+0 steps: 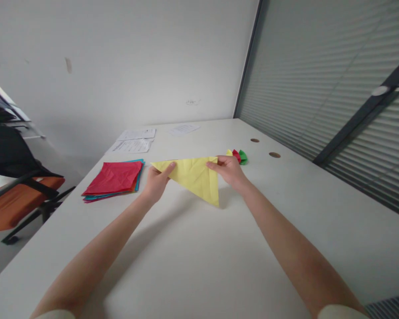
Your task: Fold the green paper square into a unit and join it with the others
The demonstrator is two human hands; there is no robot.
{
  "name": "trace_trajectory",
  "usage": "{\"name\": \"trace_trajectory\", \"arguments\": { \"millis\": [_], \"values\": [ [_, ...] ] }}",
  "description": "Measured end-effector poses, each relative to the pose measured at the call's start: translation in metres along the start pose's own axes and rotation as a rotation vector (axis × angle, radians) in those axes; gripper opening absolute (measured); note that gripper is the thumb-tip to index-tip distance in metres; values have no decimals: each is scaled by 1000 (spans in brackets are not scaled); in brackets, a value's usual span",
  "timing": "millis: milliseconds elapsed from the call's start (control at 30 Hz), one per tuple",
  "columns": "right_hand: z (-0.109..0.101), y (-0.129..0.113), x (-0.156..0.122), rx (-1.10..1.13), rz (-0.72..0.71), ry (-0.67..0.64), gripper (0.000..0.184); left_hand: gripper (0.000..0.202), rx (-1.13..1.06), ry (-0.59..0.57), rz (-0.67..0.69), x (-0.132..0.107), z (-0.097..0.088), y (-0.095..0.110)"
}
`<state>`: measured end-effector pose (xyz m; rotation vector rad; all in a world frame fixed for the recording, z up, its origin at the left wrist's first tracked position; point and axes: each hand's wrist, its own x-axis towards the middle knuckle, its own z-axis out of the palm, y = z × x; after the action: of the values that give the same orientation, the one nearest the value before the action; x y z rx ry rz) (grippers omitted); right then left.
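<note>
A yellow paper triangle (pixel 196 177) hangs point-down just above the white table (pixel 199 257). My left hand (pixel 156 184) pinches its left corner between thumb and fingers. My right hand (pixel 229 170) pinches its right corner the same way. The lower tip of the triangle nearly touches the tabletop, and both forearms stretch out over the table.
A stack of coloured paper sheets (pixel 115 179), red on top, lies to the left. Small folded paper pieces (pixel 239 156) in red, green and yellow sit behind my right hand. White printed sheets (pixel 136 139) lie farther back. An orange chair (pixel 16 199) stands at the left. Window blinds (pixel 335 88) line the right side.
</note>
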<state>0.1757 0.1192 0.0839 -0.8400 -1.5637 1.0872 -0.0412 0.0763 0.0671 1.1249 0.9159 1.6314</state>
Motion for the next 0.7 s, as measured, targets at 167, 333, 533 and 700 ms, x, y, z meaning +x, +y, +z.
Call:
{"name": "trace_trajectory", "arguments": {
  "millis": [167,333,533,700],
  "values": [
    [3,-4,9,-63,-68,108,38,34,141,50,69,5,-11,4],
    [1,7,9,-105,-103,219,39,29,160,48,129,1,-11,6],
    [-15,12,4,-125,-122,303,43,29,143,74,144,2,-13,17],
    [-17,11,3,-130,-157,362,43,44,139,22,81,-4,-11,26]
  ]
}}
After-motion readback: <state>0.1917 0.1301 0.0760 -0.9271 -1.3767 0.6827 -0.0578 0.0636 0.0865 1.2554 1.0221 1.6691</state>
